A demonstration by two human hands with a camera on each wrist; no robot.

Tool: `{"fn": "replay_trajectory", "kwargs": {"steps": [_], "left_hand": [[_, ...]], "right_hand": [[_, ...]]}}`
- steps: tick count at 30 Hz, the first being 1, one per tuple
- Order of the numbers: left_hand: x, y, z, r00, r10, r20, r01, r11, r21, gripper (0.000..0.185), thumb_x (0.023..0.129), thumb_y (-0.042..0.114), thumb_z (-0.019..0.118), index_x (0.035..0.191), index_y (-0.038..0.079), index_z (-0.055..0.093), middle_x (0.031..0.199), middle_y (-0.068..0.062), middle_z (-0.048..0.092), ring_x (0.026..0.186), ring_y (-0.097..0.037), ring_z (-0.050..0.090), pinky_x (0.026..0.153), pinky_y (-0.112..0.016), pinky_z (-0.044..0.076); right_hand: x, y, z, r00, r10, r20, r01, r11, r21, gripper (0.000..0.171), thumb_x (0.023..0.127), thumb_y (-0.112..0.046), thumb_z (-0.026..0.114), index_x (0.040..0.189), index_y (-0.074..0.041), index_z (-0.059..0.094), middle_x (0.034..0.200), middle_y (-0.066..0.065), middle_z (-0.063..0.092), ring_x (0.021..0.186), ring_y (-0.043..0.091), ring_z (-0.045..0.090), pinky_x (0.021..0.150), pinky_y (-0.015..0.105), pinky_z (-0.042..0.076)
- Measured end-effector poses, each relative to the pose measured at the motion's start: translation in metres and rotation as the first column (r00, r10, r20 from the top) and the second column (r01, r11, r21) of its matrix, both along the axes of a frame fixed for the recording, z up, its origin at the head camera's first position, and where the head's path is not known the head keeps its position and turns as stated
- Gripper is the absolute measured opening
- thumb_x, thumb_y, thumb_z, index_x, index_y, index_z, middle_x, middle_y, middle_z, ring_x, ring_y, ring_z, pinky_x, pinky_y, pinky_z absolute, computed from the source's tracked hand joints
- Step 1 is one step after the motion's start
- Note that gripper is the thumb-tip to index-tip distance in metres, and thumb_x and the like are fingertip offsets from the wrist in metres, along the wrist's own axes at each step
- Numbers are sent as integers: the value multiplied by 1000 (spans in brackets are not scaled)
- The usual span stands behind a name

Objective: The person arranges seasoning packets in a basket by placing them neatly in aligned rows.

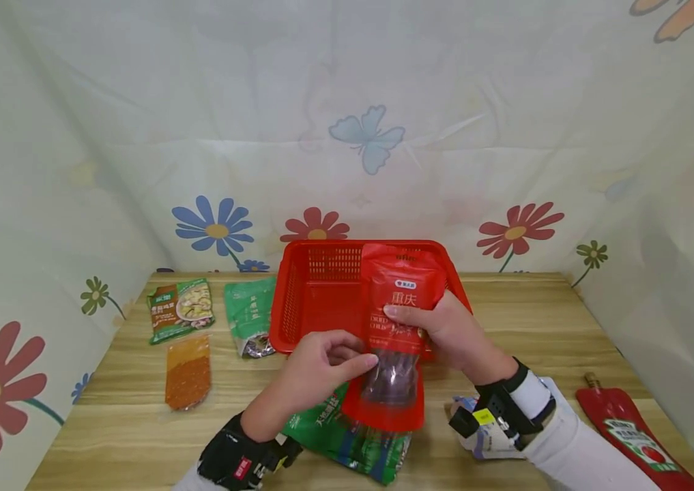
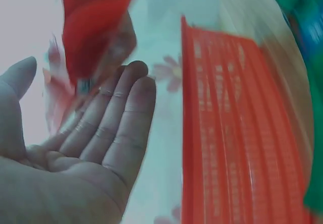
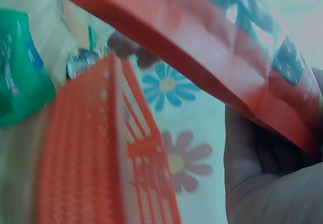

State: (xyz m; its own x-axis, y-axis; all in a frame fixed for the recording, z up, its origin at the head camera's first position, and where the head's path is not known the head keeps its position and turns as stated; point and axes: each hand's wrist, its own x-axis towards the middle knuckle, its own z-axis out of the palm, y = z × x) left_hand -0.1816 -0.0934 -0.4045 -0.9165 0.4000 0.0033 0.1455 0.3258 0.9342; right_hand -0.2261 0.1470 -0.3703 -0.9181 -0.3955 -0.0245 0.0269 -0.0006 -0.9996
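My right hand (image 1: 439,331) grips a red pouch with a clear window (image 1: 397,341), thumb across its front and fingers behind. It holds the pouch upright over the front edge of a red slatted basket (image 1: 322,293). My left hand (image 1: 337,361) reaches in from the left, and its thumb tip touches the pouch's left edge. In the left wrist view the left hand (image 2: 101,133) lies palm open with straight fingers, the pouch (image 2: 91,32) at the fingertips and the basket (image 2: 237,133) beside them. In the right wrist view the pouch (image 3: 202,47) slants above the basket (image 3: 86,158).
A green packet (image 1: 353,443) lies on the wooden table (image 1: 568,327) under the pouch. Left of the basket are another green packet (image 1: 251,314), a pictured packet (image 1: 179,310) and an orange sauce sachet (image 1: 188,372). A ketchup pouch (image 1: 635,436) lies at the right.
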Motion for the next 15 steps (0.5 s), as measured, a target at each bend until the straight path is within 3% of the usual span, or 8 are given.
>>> {"fn": "replay_trajectory", "kwargs": {"steps": [4, 7, 9, 11, 13, 15], "left_hand": [[-8, -20, -2, 986, 28, -163, -46, 993, -107, 32, 93, 38, 76, 117, 18, 73, 109, 2, 78, 98, -15, 74, 87, -31, 61], [-14, -33, -1, 964, 4, -266, -82, 956, -283, 40, 90, 37, 80, 124, 18, 71, 118, 1, 76, 107, -18, 72, 91, -37, 61], [-17, -40, -1, 949, -47, -313, -96, 900, -426, 47, 87, 36, 82, 127, 15, 70, 122, -1, 74, 110, -21, 70, 93, -41, 60], [-20, -45, -2, 934, -111, -338, -102, 827, -553, 52, 84, 36, 85, 128, 13, 69, 122, -2, 74, 110, -21, 69, 93, -42, 60], [-22, -48, -4, 920, -166, -356, -109, 762, -638, 51, 83, 33, 86, 125, 11, 70, 116, -4, 75, 104, -21, 69, 91, -42, 61], [-23, -50, -8, 905, -202, -374, -122, 720, -683, 45, 82, 30, 87, 120, 10, 71, 108, -4, 76, 96, -20, 69, 88, -41, 62]], "right_hand": [[-18, 13, 12, 998, -66, 7, 65, 997, 43, 52, 96, -26, 72, 138, -20, 42, 131, 5, 60, 119, 27, 64, 94, 43, 60], [-29, 22, 22, 989, -147, -33, 150, 982, 118, 56, 94, -36, 75, 136, -22, 41, 132, 3, 59, 118, 25, 64, 93, 40, 60], [-35, 29, 28, 980, -191, -59, 198, 968, 156, 60, 92, -41, 75, 137, -23, 39, 133, 3, 58, 118, 25, 64, 92, 39, 60], [-40, 34, 33, 969, -235, -71, 244, 953, 182, 66, 91, -46, 75, 140, -23, 37, 134, 3, 56, 119, 24, 62, 91, 38, 60], [-45, 39, 36, 960, -272, -65, 279, 941, 191, 71, 90, -49, 74, 143, -24, 35, 137, 3, 53, 121, 23, 60, 92, 36, 60], [-51, 42, 37, 949, -308, -59, 314, 930, 191, 75, 91, -51, 73, 147, -23, 33, 140, 3, 51, 122, 22, 59, 93, 35, 59]]}}
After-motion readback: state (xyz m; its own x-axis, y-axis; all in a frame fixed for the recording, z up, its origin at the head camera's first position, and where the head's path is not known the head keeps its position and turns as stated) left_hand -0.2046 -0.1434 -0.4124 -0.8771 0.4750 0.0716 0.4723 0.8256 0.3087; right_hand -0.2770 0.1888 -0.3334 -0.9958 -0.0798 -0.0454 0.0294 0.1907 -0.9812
